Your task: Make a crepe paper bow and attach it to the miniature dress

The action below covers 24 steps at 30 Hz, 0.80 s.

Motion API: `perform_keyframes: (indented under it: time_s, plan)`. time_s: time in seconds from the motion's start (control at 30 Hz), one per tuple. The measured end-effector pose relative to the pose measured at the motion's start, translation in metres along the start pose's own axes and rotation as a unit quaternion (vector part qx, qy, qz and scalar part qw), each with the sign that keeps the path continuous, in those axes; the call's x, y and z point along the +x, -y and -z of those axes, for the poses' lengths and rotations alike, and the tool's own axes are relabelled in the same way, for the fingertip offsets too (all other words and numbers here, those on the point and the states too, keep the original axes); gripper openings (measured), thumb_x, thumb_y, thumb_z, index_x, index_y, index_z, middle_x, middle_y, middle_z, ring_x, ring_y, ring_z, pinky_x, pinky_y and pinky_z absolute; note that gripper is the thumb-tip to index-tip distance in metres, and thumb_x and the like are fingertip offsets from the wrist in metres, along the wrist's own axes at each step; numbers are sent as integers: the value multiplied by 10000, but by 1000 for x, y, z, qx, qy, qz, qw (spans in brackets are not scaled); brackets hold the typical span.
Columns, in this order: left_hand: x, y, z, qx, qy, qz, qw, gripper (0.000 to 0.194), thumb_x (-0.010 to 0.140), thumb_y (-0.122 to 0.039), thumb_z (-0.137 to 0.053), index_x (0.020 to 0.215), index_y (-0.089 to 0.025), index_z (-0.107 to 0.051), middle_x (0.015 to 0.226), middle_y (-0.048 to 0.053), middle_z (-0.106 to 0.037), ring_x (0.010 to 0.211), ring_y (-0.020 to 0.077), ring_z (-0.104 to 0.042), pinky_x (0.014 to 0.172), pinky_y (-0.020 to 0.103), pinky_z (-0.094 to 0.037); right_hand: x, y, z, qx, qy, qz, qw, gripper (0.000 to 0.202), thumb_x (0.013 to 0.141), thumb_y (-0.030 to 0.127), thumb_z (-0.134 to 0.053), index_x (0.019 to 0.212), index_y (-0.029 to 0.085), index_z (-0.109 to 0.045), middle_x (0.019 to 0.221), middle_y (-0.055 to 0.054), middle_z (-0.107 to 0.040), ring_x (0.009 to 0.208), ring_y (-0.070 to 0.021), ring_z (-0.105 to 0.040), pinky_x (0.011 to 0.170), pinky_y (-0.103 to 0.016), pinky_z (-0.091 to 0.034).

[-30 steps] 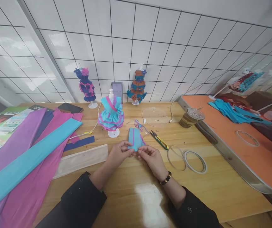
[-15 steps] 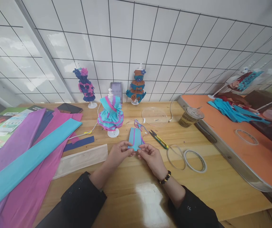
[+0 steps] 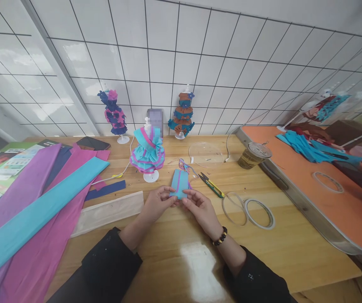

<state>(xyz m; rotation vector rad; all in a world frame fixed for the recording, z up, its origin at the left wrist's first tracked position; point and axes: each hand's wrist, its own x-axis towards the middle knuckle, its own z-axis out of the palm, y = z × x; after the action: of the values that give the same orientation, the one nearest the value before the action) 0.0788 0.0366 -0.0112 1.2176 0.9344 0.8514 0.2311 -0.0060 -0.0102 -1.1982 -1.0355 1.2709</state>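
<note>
A folded piece of turquoise crepe paper (image 3: 179,182) with a magenta stripe lies just above the wooden table. Its near edge is pinched from the left by my left hand (image 3: 156,205) and from the right by my right hand (image 3: 202,210). Both thumbs press near the lower corners, and the other fingertips are partly hidden behind the paper. Beyond it stands a small doll form in a ruffled turquoise and magenta paper dress (image 3: 147,151). Yellow-green thread snips (image 3: 212,185) rest to the right of the paper, and thin purple strips (image 3: 184,165) lie at its far end.
Two rolls of tape (image 3: 259,213) lie right of my hands; a lidded cup (image 3: 254,155) stands behind. Crepe paper sheets (image 3: 42,210) spread over the left side, beside a white strip (image 3: 111,212). Two more dressed forms stand by the wall. An orange table (image 3: 320,185) adjoins on the right.
The near edge of the turquoise paper has shifted slightly away from me and left as my fingers work at it. Everything else stays put.
</note>
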Motion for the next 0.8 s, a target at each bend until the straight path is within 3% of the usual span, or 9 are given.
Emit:
perform_keyframes:
  time_s: [0.37, 0.8]
  plan:
    - [-1, -2, -1, -21, 34, 15, 999, 471, 687, -324, -643, 1076, -105, -491, 716, 72, -708, 703, 199, -669, 669, 320, -525, 2, -8, 2, -34, -2, 22, 999, 324, 668, 399, -647, 912, 195, -582, 635, 18, -532, 580, -129, -536, 584, -264, -454]
    - [0, 0, 1, -3, 27, 6, 1000, 465, 706, -336, -618, 1097, -115, -501, 699, 50, -708, 678, 184, -665, 651, 295, -521, 0, -5, 2, -37, 18, 22, 999, 278, 690, 351, -640, 908, 186, -591, 652, 9, -569, 607, -133, -552, 604, -269, -450]
